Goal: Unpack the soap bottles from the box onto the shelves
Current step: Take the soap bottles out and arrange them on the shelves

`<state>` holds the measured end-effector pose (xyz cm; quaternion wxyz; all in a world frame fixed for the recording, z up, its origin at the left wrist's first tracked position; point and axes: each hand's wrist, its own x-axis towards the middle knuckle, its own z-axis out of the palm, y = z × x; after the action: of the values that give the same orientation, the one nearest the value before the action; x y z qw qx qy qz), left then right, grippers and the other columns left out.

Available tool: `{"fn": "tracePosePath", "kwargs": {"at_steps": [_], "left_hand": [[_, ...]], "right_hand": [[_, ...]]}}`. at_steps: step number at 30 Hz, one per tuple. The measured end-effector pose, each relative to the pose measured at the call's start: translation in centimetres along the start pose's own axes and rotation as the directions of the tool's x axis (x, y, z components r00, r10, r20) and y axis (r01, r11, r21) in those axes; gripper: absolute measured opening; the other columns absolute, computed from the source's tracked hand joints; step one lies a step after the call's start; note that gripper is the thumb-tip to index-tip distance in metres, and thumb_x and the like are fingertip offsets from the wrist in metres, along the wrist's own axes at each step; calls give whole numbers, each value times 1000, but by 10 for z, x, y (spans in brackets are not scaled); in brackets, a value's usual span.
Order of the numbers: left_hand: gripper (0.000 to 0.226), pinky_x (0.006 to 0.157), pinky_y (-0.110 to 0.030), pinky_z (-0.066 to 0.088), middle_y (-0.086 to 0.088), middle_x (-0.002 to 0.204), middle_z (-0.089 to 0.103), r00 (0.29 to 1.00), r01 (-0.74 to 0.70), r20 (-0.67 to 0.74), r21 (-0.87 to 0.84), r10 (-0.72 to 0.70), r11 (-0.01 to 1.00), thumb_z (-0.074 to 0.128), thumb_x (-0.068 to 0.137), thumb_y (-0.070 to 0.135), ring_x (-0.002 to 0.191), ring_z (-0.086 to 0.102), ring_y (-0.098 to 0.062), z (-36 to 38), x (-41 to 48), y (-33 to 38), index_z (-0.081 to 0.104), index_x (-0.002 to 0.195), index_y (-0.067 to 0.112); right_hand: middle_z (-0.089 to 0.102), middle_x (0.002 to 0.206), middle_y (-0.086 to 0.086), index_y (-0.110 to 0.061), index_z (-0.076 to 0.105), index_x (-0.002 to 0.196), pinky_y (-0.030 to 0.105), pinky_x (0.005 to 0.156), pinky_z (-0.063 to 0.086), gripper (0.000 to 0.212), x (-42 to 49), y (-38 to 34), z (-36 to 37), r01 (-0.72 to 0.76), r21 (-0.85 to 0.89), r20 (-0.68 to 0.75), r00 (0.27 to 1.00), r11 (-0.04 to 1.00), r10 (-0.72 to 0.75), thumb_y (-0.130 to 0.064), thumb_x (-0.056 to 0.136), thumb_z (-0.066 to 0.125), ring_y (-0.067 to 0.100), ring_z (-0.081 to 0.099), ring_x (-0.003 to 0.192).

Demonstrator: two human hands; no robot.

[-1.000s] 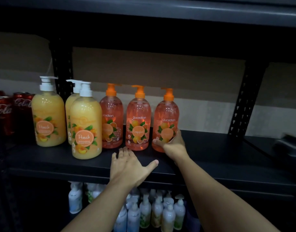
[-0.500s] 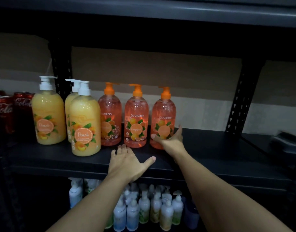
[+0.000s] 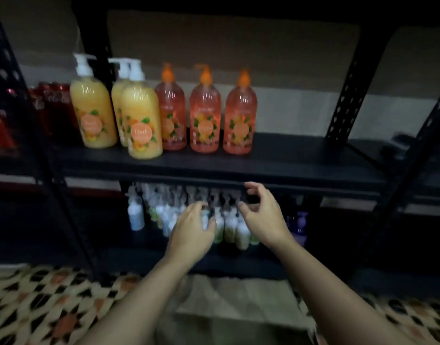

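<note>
Three pink grapefruit soap bottles (image 3: 240, 120) with orange pumps stand in a row on the black shelf (image 3: 301, 165). Left of them stand three yellow peach soap bottles (image 3: 142, 125) with white pumps. My left hand (image 3: 193, 232) and my right hand (image 3: 261, 217) hang in the air below the shelf's front edge, fingers loosely curled, holding nothing. A cardboard box (image 3: 236, 310) lies on the floor under my forearms; its inside is blurred.
Several small pale soap bottles (image 3: 229, 225) crowd the lower shelf behind my hands. Red cola cans (image 3: 52, 108) stand at the shelf's far left. Black perforated uprights (image 3: 348, 90) frame the bay. A patterned floor (image 3: 45, 307) spreads below.
Both hands have left the shelf and dropped below its front edge; the right hand has let go of the rightmost pink bottle. The view has tilted down, showing the box and floor.
</note>
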<state>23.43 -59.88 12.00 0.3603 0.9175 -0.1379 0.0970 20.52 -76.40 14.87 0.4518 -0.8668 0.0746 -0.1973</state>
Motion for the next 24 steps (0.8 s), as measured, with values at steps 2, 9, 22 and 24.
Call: {"fn": "tracePosePath", "kwargs": {"at_steps": [2, 9, 22, 24], "left_hand": [[38, 93, -31, 44, 1, 128, 54, 988, 114, 97, 57, -119, 992, 55, 92, 33, 118, 51, -20, 25, -49, -22, 52, 127, 19], [41, 83, -37, 50, -6, 117, 51, 991, 18, 117, 311, -57, 950, 63, 82, 26, 107, 54, -25, 78, -180, -67, 57, 120, 11], [70, 98, -31, 43, -7, 134, 51, 573, 610, 422, 354, -703, 709, 52, 74, 53, 123, 51, -25, 152, -251, -147, 43, 132, 15], [73, 102, -31, 39, -10, 142, 44, 373, 723, 487, 381, -790, 576, 58, 82, 54, 129, 45, -27, 156, -253, -155, 35, 139, 14]], "right_hand": [[52, 115, -3, -18, 56, 126, 7, 68, 39, 37, -43, 29, 9, -68, -36, 42, 997, 997, 69, -14, 91, 65, 3, 60, 83], [59, 96, -3, -23, 61, 100, 23, 90, 46, 28, -182, 128, 48, -294, -40, 2, 956, 955, 295, -4, 80, 63, 17, 61, 97], [46, 141, 9, -14, 44, 139, 38, 106, 34, 57, -237, 204, 106, -83, -634, 479, 739, 769, 475, -33, 88, 60, 31, 44, 131], [41, 147, 11, -14, 37, 145, 40, 109, 33, 66, -236, 221, 116, -77, -652, 521, 677, 754, 520, -37, 88, 61, 32, 41, 135]]}}
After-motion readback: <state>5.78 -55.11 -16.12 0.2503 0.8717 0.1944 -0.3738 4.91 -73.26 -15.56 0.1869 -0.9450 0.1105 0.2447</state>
